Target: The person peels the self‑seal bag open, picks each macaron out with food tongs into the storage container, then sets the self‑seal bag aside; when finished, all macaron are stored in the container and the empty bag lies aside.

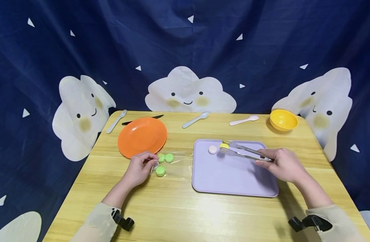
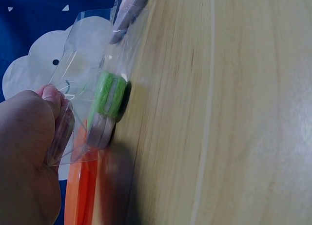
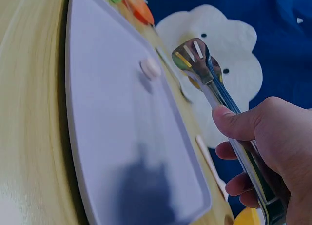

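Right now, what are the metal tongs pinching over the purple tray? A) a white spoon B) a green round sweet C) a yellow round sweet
C: the tongs in the right hand clasp a yellow round sweet above the purple tray.

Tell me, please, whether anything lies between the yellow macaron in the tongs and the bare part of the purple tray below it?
Nothing visible does. The tongs hold the yellow macaron over the purple tray; the pink macaron lies just beside it.

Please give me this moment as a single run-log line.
left hand: pinches clear bag of green macarons | right hand: grips tongs holding yellow macaron over purple tray | pink macaron: on tray
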`<state>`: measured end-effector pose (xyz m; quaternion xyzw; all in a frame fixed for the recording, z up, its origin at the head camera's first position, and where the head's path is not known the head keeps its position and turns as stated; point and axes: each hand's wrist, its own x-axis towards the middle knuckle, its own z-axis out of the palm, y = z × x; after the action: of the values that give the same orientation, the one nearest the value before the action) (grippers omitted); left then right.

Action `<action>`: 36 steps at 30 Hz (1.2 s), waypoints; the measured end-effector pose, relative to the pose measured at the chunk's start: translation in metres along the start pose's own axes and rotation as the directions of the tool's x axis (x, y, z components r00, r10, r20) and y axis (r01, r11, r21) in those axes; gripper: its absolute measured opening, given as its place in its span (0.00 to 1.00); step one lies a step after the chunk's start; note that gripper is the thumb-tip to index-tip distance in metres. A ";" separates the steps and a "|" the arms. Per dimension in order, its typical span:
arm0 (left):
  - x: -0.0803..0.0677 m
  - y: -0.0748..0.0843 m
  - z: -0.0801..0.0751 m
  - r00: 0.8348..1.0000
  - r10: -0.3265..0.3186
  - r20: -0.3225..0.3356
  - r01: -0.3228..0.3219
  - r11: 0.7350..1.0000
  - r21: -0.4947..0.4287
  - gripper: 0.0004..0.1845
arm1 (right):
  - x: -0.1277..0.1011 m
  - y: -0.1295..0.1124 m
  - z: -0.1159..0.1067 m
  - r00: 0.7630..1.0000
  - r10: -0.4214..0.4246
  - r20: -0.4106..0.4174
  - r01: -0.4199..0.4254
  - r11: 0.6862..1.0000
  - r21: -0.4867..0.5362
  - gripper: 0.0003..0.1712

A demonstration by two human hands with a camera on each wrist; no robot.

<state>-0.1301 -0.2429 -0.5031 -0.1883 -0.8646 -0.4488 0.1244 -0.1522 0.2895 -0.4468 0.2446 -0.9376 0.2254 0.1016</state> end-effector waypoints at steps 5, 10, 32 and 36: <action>-0.001 0.000 -0.001 1.000 -0.001 0.001 0.001 1.000 0.008 0.09 | -0.006 0.014 0.003 0.998 0.057 0.014 -0.057 0.998 -0.018 0.22; -0.001 -0.001 -0.001 1.000 0.002 -0.001 -0.002 1.000 0.013 0.08 | -0.009 0.025 0.009 0.993 0.107 0.048 -0.106 0.994 -0.035 0.25; 0.000 0.004 -0.001 1.000 0.005 -0.003 -0.005 1.000 0.021 0.10 | 0.005 -0.001 0.018 0.999 0.016 0.034 -0.017 1.000 0.026 0.21; 0.001 0.003 -0.001 1.000 0.015 -0.001 -0.014 1.000 0.028 0.10 | 0.013 -0.017 0.027 0.996 -0.055 0.064 0.051 0.997 0.058 0.16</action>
<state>-0.1294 -0.2421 -0.5003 -0.1926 -0.8694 -0.4359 0.1309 -0.1564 0.2580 -0.4600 0.2795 -0.9269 0.2407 0.0698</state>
